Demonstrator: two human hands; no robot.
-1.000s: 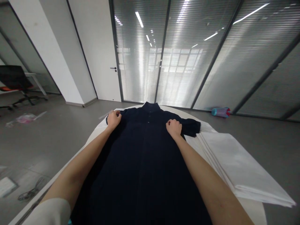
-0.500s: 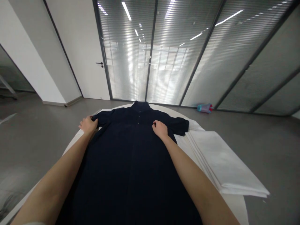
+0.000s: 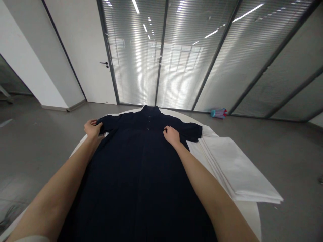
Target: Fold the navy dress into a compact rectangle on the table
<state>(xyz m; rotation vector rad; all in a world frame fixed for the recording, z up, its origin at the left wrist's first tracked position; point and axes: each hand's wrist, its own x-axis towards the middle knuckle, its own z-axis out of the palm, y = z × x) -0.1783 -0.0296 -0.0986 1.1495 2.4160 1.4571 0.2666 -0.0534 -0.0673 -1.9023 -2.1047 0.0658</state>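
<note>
A dark navy short-sleeved shirt (image 3: 141, 168) lies flat, front up and collar away from me, on a round white table (image 3: 248, 211). My left hand (image 3: 92, 128) grips the end of the shirt's left sleeve at the table's far left edge. On the chest near the right shoulder, my right hand (image 3: 172, 135) rests with curled fingers pinching the fabric. The right sleeve (image 3: 193, 131) lies spread out beyond that hand.
A stack of folded white cloth (image 3: 234, 168) lies on the table's right side, next to the shirt. A blue and red cylinder (image 3: 218, 113) lies on the grey floor by the glass wall. A white door (image 3: 85, 57) stands at the back left.
My left hand slid from the left shoulder outward to the sleeve end and took hold of it. My right hand stayed on the chest. The view turned right.
</note>
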